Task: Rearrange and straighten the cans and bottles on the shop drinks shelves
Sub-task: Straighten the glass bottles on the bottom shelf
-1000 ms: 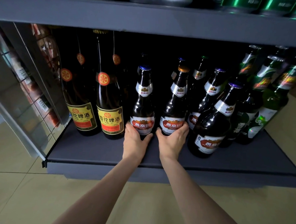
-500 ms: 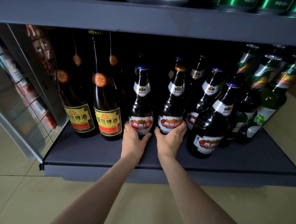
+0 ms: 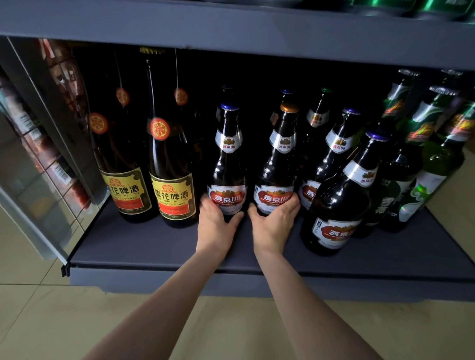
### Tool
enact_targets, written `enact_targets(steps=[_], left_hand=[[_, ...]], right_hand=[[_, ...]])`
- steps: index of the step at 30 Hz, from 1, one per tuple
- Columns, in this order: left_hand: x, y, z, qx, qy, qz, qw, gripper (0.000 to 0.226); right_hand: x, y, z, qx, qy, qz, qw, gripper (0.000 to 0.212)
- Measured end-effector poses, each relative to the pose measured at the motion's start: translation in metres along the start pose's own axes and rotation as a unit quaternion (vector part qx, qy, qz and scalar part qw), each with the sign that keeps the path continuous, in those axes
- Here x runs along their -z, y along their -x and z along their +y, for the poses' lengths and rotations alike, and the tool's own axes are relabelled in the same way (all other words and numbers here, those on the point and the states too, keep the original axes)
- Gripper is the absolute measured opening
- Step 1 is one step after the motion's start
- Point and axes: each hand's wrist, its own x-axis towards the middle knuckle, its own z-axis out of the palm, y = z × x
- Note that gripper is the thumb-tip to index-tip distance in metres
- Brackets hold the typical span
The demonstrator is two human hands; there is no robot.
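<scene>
On the bottom shelf [image 3: 150, 247] of a grey shop rack, two dark brown beer bottles with red-and-white "U8" labels stand upright side by side near the middle. The left hand [image 3: 216, 228] curls round the base of the blue-capped bottle [image 3: 227, 168], thumb on its right side and fingers wrapped out of sight behind its left. The right hand [image 3: 274, 225] grips the base of the gold-capped bottle [image 3: 279, 165], which stands at 3 o'clock from the first, thumb on the left and fingers round the right just below the label. The two bottles are close but not touching. At 9 o'clock from them stand two taller bottles with yellow labels [image 3: 173, 176], upright and just beside each other. At 3 o'clock stands a cluster of more U8 bottles, one purple-capped bottle [image 3: 337, 201] set nearer the shelf's front edge than the rest. Beyond that, toward 2 o'clock, green glass bottles [image 3: 427, 167] crowd the right end. An upper shelf [image 3: 238, 28] above carries cans, seen only by their bottoms. Beige floor tiles [image 3: 31, 320] lie below.
</scene>
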Motion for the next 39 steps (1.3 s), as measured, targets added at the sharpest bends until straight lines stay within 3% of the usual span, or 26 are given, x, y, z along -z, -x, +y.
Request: enact_targets(steps=[39], left_hand=[[-0.003, -0.013, 0.007, 0.019, -0.004, 0.010, 1.000, 0.067]], right_hand=[[-0.012, -0.012, -0.005, -0.011, 0.002, 0.000, 1.000, 0.085]])
